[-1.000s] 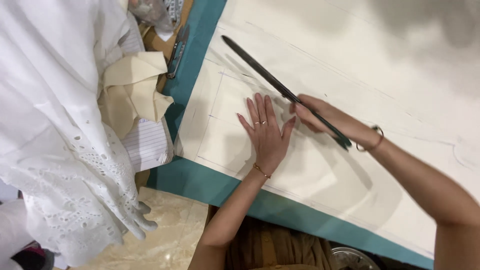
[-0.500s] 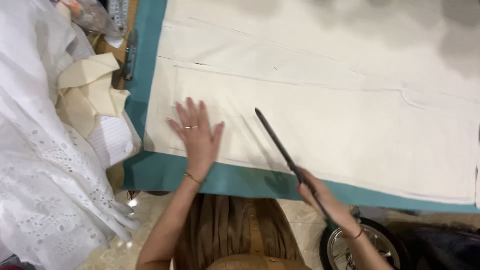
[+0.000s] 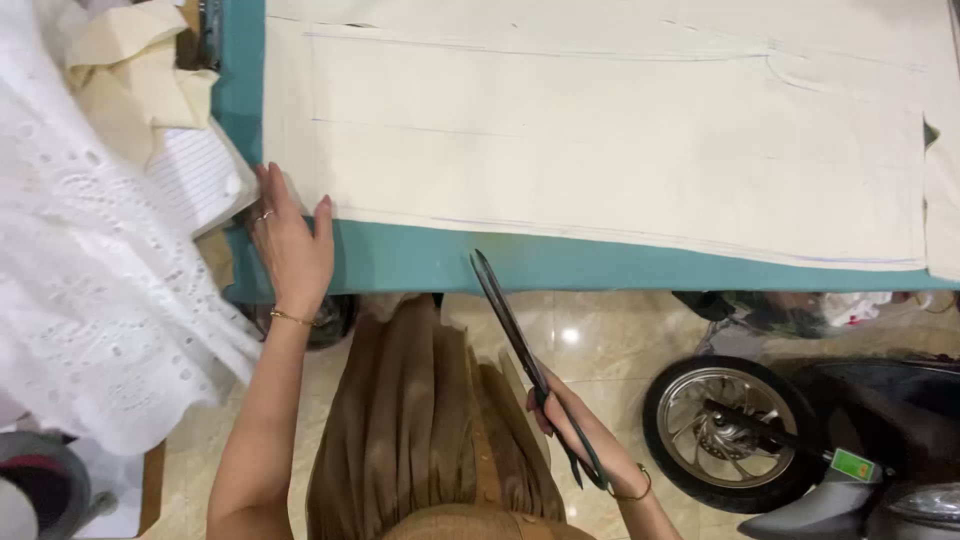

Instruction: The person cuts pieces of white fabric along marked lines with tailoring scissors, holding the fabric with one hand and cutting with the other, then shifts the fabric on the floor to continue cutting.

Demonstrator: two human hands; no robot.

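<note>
At table edge: I see cloth (image 3: 600, 140) marked.
Left hand (image 3: 290, 245): flat, fingers spread, pinning the corner.
Right hand (image 3: 585, 425): clamped on scissors (image 3: 515, 330), blades together.
Next: open blades at hem.

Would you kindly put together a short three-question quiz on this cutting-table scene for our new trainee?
1. True or false: the right hand holds the long scissors with the blades pointing toward the cream fabric.
2. Where does the left hand rest?
A. on the motorbike wheel
B. at the fabric's near left corner, on the teal table edge
C. on the white eyelet cloth
3. Fill in: the scissor tips lie over the ____ table strip, not yet on the fabric.

Key:
1. True
2. B
3. teal
</note>
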